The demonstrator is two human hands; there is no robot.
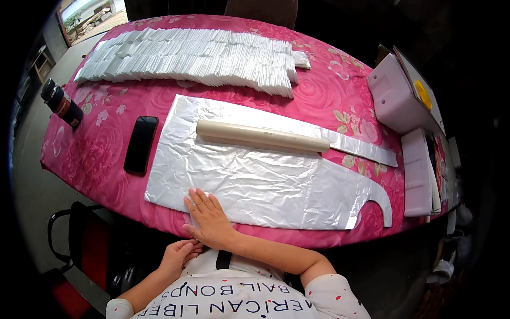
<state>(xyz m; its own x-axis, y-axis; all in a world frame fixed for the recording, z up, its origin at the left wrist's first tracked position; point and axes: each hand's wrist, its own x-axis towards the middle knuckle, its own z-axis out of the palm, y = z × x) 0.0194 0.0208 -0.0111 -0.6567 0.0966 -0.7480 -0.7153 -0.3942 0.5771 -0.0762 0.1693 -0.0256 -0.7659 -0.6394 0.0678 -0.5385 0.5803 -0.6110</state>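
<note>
Spread across the middle of the table is a thin, crinkled white plastic sheet, shaped like an apron, with strap-like strips and a curved cutout at its right end. My right hand lies flat on its near left edge, fingers apart. Just below, at the table's near edge, my left hand has its fingers curled together; whatever they may hold is hidden. A beige tube rests lengthwise on the far part of the sheet, apart from both hands.
Rows of folded white packets fill the table's far side. A black phone and a dark bottle stand or lie at left. White foam boxes sit at right on the pink floral tablecloth. A chair is at lower left.
</note>
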